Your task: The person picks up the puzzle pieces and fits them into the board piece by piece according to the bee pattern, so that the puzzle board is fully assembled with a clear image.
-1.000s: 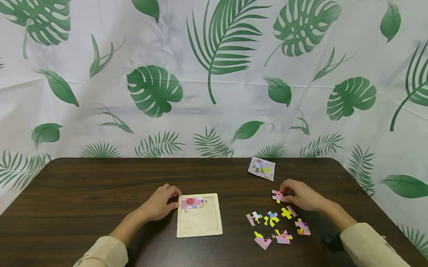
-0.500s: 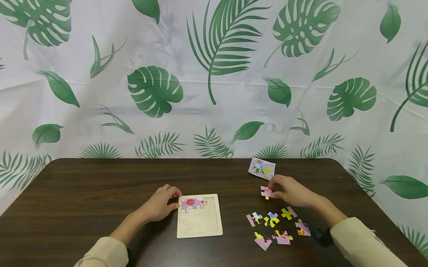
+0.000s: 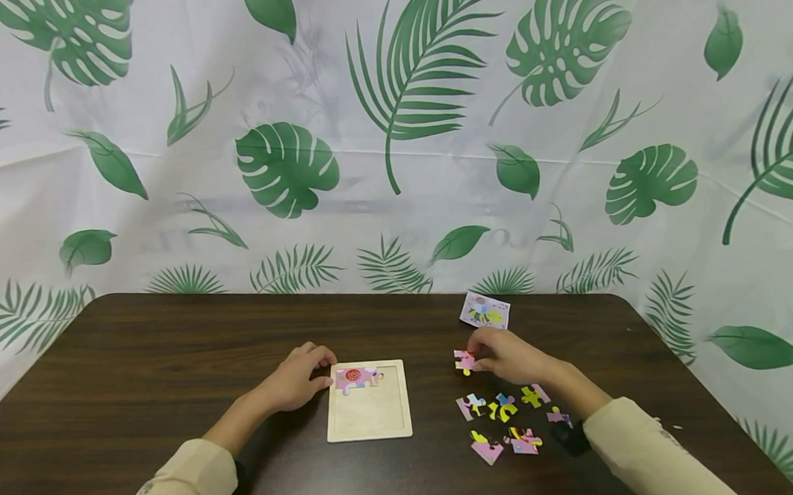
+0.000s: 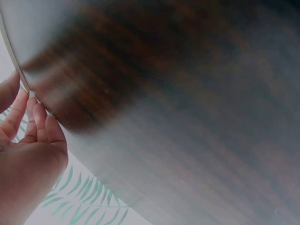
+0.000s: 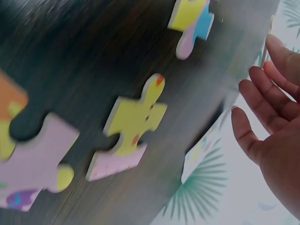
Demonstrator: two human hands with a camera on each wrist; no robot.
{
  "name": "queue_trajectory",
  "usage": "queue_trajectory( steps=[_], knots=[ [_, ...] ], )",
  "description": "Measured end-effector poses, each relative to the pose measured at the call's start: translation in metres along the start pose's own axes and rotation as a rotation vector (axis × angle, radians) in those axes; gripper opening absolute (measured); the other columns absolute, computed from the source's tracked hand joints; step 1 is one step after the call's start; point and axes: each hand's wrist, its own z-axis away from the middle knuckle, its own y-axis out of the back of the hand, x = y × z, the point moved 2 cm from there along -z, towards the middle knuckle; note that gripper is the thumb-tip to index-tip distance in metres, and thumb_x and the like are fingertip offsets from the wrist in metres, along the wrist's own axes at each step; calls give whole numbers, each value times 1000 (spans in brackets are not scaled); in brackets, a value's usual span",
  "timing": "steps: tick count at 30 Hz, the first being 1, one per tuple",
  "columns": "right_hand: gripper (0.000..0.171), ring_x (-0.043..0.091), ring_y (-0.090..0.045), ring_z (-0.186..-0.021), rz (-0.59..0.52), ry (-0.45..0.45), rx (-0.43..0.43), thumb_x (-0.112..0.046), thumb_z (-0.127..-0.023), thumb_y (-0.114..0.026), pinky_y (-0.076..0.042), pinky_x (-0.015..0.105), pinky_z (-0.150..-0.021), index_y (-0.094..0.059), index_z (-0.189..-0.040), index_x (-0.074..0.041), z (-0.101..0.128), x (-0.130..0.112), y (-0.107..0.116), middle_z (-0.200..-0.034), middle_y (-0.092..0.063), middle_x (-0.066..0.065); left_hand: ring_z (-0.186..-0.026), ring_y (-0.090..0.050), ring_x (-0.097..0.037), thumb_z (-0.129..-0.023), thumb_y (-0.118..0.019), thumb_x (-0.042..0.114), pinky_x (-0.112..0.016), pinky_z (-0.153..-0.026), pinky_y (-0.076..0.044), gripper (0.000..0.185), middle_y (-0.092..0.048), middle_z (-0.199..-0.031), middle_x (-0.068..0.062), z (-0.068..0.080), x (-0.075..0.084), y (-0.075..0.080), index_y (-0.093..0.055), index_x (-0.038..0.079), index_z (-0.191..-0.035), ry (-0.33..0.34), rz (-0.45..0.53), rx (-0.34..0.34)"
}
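Observation:
My left hand (image 3: 299, 377) grips the upper left corner of a pale wooden puzzle tray (image 3: 370, 433), thumb at its left side and fingertips at the corner. In the left wrist view the thumb and index finger of that left hand (image 4: 35, 140) meet the thin tray edge (image 4: 13, 56). Joined pink pieces with a red round print (image 3: 353, 375) lie along the tray's top left. To the right, my right hand (image 3: 510, 355) pinches a pink and yellow puzzle piece (image 3: 464, 360) between thumb and fingers, over the table left of the hand.
Several loose puzzle pieces lie nearer me, among them a yellow and pink piece (image 3: 534, 395), a corner piece (image 3: 487, 450) and a pink piece (image 3: 524, 442). Behind the right hand is a small bee picture card (image 3: 485, 311). A leaf-print cloth (image 3: 390, 128) hangs behind the dark table (image 3: 173, 349).
My right hand has carried the pink and yellow puzzle piece leftward, toward the tray. The left hand and the tray have stayed in place.

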Motion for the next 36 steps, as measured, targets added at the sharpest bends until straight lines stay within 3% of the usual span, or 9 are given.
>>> queue_trajectory(
  steps=[18, 36],
  knots=[
    [13, 14, -51, -78, -17, 79, -31, -4, -81, -67, -45, 30, -72, -57, -89, -5, -31, -37, -21, -85, -53, 1, -89, -45, -24, -84, -63, 6, -42, -80, -40, 17, -48, -92, -5, 0, -1, -1, -55, 4, -100, -5, -2, -5],
    [14, 17, -50, -83, -4, 100, -54, -8, -83, -67, -43, 31, -77, -57, -93, -4, -55, -74, -37, -90, -53, 3, -89, -45, -24, -85, -63, 6, -42, -80, -39, 18, -47, -92, -5, 0, -1, 0, -55, 3, -100, -19, -6, 2]
  ],
)
